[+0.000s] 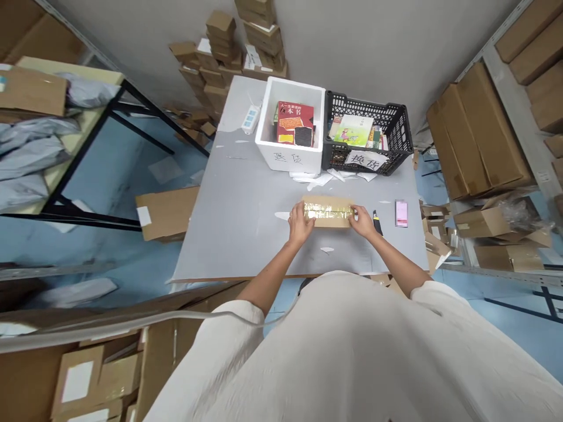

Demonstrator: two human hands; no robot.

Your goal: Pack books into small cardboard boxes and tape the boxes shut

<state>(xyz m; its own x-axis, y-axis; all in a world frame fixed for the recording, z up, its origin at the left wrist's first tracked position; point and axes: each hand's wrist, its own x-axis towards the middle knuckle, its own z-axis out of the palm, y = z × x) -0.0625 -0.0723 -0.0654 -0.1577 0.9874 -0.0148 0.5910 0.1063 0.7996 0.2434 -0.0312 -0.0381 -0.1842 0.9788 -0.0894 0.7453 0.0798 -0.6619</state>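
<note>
By the left hand (301, 225) and the right hand (362, 223), a taped cardboard box (329, 212) is gripped at its two ends, the fingers being bent closely over its edges. It is rested on the grey tabletop (233, 225). Just to the right of the grip, a utility knife (377, 223) is laid, and farther right a smartphone (401, 213) is placed. Beyond the grip, torn paper scraps (322, 180) are scattered before a white foam box (285, 153) and a black plastic crate (335, 153), which are set side by side. A red book (295, 120) is contained in the first. Farther beyond, brown cartons (220, 61) are piled beside a pale wall (352, 41). Far to the left of the grip, grey mailing bags (35, 157) are heaped on a side table (93, 117); far to the right, large flat-sided cartons (477, 135) are stood near a metal rack (514, 105). The floor (145, 138) is coloured light blue.
</note>
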